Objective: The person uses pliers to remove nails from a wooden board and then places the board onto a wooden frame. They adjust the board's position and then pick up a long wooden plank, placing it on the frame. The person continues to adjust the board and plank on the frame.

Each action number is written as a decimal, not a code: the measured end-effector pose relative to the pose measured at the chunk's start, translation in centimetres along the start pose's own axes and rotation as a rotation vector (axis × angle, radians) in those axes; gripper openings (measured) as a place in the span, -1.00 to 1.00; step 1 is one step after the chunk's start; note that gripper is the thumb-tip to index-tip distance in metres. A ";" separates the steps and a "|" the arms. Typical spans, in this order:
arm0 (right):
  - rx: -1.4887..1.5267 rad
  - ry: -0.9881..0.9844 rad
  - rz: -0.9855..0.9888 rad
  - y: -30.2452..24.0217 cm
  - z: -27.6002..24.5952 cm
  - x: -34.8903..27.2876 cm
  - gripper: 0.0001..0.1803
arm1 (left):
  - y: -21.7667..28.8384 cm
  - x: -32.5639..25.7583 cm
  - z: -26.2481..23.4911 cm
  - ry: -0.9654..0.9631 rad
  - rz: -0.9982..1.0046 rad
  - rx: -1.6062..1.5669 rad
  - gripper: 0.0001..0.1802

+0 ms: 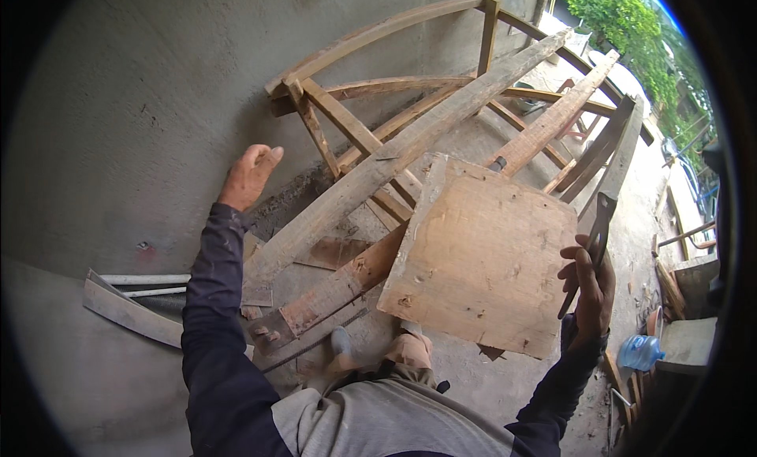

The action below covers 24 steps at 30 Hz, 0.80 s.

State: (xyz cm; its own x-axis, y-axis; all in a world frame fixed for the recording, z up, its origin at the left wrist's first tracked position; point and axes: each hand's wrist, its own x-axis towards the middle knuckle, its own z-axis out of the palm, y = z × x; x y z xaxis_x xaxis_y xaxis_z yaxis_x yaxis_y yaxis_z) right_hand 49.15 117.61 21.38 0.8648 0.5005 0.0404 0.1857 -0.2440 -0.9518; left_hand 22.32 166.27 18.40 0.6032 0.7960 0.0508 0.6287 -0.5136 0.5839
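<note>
My left hand (251, 178) is raised near the grey wall, left of a long timber beam (426, 138). Its fingers are curled with the thumb beside them; whatever they might hold is hidden. My right hand (593, 291) grips a long, dark hand tool (603, 220) with a slot in it, held upright beside the right edge of a board. Its exact kind does not show. That roughly square wooden board (481, 256) has worn edges and lies over a reddish-brown plank (347, 283) in front of me. Neither hand visibly touches the board.
A wooden frame (347, 126) of several bars leans near the plastered wall (150, 126). Another plank (560, 114) runs to the far right. Pale pipes (146, 279) lie at the left. A blue water bottle (640, 352) lies by a concrete block (688, 345) at the right.
</note>
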 end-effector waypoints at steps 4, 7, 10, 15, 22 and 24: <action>0.028 0.059 0.065 -0.1 4.5 -6.8 -0.48 | -12.5 -9.3 -8.2 -0.021 -0.285 0.209 -0.19; 0.123 0.053 0.060 -0.6 9.6 -11.5 -0.52 | -23.5 -16.4 -11.7 -0.098 -0.485 0.331 -0.18; 0.293 0.005 0.059 -1.5 15.6 -14.9 -0.55 | -31.9 -23.7 -11.9 -0.039 -0.618 0.327 -0.13; 0.338 -0.143 0.126 -2.9 23.4 -17.6 -0.56 | -33.6 -29.8 -4.9 -0.180 -0.852 -0.851 0.02; 0.364 -0.214 0.216 -1.6 26.8 -22.1 -0.59 | -26.9 -27.3 1.6 -0.045 -0.694 -1.461 -0.11; 0.327 -0.203 0.283 -0.7 26.7 -22.9 -0.62 | -26.3 -26.7 1.3 -0.084 -0.657 -1.552 -0.19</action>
State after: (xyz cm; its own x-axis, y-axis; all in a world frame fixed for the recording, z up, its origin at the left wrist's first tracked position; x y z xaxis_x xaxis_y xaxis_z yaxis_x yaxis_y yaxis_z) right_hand 16.75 128.53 12.97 0.7455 0.6123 -0.2631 -0.2283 -0.1363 -0.9640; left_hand -9.71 158.10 0.65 0.5086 0.6880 -0.5176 -0.2451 0.6920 0.6790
